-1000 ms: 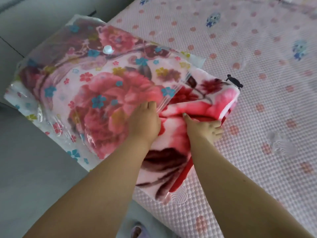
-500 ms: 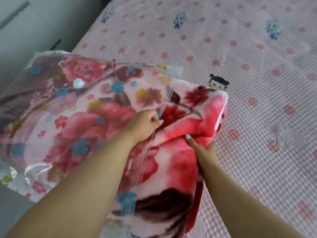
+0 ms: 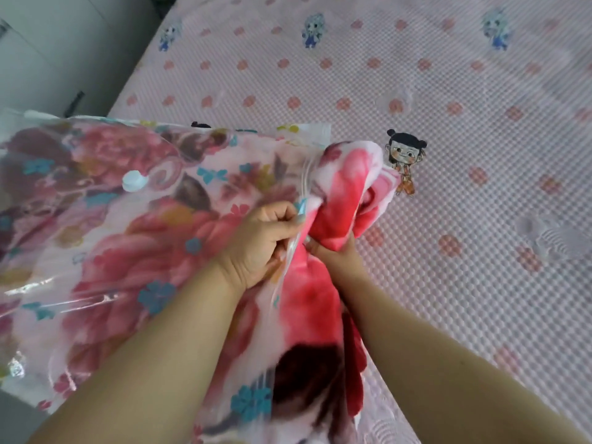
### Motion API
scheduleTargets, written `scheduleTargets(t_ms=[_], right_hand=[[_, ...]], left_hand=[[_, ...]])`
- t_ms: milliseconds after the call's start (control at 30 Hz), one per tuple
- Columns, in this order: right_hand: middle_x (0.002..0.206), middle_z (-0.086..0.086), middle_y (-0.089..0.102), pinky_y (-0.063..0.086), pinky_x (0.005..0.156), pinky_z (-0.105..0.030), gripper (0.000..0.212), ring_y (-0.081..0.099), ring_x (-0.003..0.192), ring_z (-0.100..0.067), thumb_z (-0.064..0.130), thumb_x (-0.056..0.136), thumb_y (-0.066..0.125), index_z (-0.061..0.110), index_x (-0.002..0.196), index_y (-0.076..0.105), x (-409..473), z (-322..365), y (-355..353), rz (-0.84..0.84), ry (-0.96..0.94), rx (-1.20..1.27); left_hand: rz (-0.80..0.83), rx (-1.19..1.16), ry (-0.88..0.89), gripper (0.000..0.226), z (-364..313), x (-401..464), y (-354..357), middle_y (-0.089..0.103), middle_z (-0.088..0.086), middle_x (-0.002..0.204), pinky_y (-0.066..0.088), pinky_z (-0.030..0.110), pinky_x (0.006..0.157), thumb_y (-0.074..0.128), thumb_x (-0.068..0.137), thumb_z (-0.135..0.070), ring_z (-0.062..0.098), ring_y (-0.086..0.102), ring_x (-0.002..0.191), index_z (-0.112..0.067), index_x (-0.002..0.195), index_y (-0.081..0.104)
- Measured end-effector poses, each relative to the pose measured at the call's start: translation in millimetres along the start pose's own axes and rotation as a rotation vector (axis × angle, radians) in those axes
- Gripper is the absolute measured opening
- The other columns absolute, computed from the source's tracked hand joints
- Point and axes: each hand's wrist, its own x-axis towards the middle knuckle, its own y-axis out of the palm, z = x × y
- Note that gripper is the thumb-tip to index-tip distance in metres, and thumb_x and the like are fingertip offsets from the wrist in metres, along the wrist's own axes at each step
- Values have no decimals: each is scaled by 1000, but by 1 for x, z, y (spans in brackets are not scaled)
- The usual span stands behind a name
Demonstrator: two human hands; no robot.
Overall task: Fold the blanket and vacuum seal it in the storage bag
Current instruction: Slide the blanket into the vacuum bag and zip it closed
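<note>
Fleecy floral blanket (image 3: pixel 323 293) half inside glossy bag (image 3: pixel 96 238), left hand (image 3: pixel 259 241) pinching its rim, right hand (image 3: pixel 336 254) seemingly gripping fleece

You are working in a home bedroom. Basis: a bed (image 3: pixel 416 91) fills most of the view, covered with a pink quilted sheet printed with dots and small cartoon figures (image 3: pixel 404 161). Beside the bed, at upper left, you have pale cabinet or wall panels (image 3: pixel 57 49) and grey floor (image 3: pixel 12 411).
</note>
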Motion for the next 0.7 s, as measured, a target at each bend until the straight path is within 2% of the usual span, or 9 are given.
scheduleTargets(t_ms=[33,100,200,300,367,433,467,567,700], right_hand=[[126,-5,62,51,97,-40,113,62,113,-16,73,40,82,18,132,47,-3,6,-6,-61,30,-13],[136,-9,52,43,106,-41,133,52,125,-22,83,35,73,14,142,35,-10,27,-17,-250,-5,-117],[153,-11,29,19,119,-37,129,24,142,-25,76,56,69,9,151,14,-8,68,-24,-460,-205,-321],[157,-15,19,9,119,-40,128,14,146,-29,80,61,61,8,153,7,20,92,-15,-506,-308,-576],[158,-16,17,9,118,-39,129,12,147,-31,79,63,62,8,153,4,47,86,-17,-441,-157,-612],[160,-17,10,6,119,-40,132,5,148,-31,81,63,61,9,153,-3,68,72,-25,-352,56,-597],[160,-17,7,6,119,-41,133,4,148,-32,82,62,61,12,154,-5,75,67,-29,-322,124,-582],[160,-18,8,13,118,-49,131,9,147,-36,79,60,67,24,154,-5,92,60,-37,-301,197,-455],[151,-15,35,32,112,-49,142,36,137,-34,87,38,65,27,152,4,104,48,-40,-352,157,-327]], left_hand=[[3,16,-19,33,1,1,1,33,-6,42,5,21,37,53,92,0,3,23,29,-12,63,42],[4,99,-42,34,-2,2,2,36,-1,42,9,12,36,56,92,-1,5,26,27,-12,63,42],[-25,209,-38,32,-10,9,6,41,7,48,19,11,31,55,95,-8,5,30,28,-11,64,47],[-171,255,39,35,-18,35,7,45,1,47,25,16,36,50,99,-25,6,33,31,-14,66,53],[-232,356,130,31,-26,60,7,53,-6,52,38,24,48,51,95,-35,9,46,42,-18,70,57],[-269,560,191,25,-36,91,8,65,-4,76,49,31,70,50,90,-38,17,62,72,-18,86,65],[-280,700,212,24,-40,106,9,67,0,90,47,30,79,51,91,-33,20,63,87,-14,94,66],[-242,1048,281,25,-46,152,14,64,10,112,43,30,90,50,90,-20,27,57,107,-6,99,68],[-188,1429,207,40,-42,201,18,55,10,131,40,39,99,48,94,-31,30,45,123,-13,129,56]])
